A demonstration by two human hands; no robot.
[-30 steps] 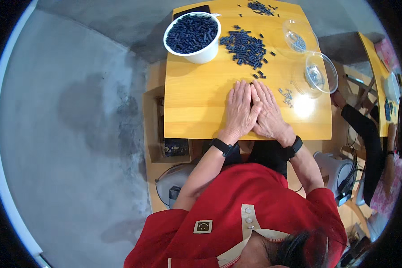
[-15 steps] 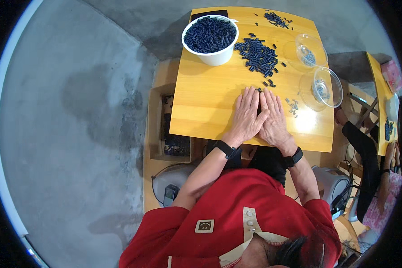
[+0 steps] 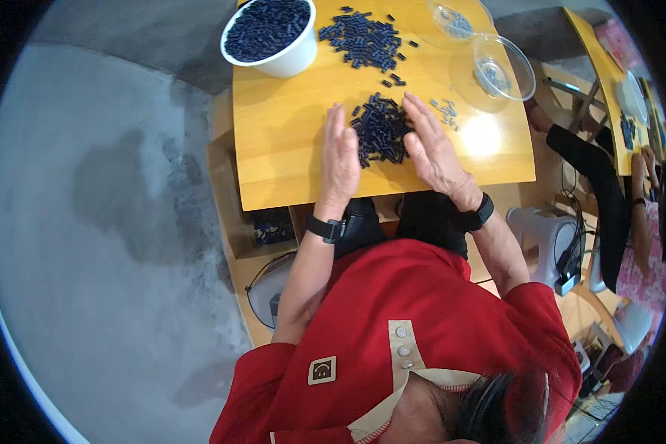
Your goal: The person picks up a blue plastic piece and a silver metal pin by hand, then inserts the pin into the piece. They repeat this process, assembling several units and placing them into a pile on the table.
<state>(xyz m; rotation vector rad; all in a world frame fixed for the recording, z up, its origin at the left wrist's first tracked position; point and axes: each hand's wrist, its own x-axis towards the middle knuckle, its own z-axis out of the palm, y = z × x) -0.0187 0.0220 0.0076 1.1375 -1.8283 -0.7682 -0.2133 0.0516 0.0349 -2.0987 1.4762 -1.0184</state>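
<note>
Dark blue small parts lie in a pile (image 3: 381, 135) on the yellow wooden desk (image 3: 281, 140), cupped between the left hand (image 3: 339, 159) and right hand (image 3: 431, 146), both open with fingers flat. Beyond sit a white bowl (image 3: 272, 33), a looser scatter (image 3: 362, 38) and two clear dishes (image 3: 505, 68).

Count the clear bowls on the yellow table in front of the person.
2: one clear bowl at the table's far edge, partly cut off by the picture's top, and another clear bowl nearer, beyond the right hand. None looks hidden.
</note>
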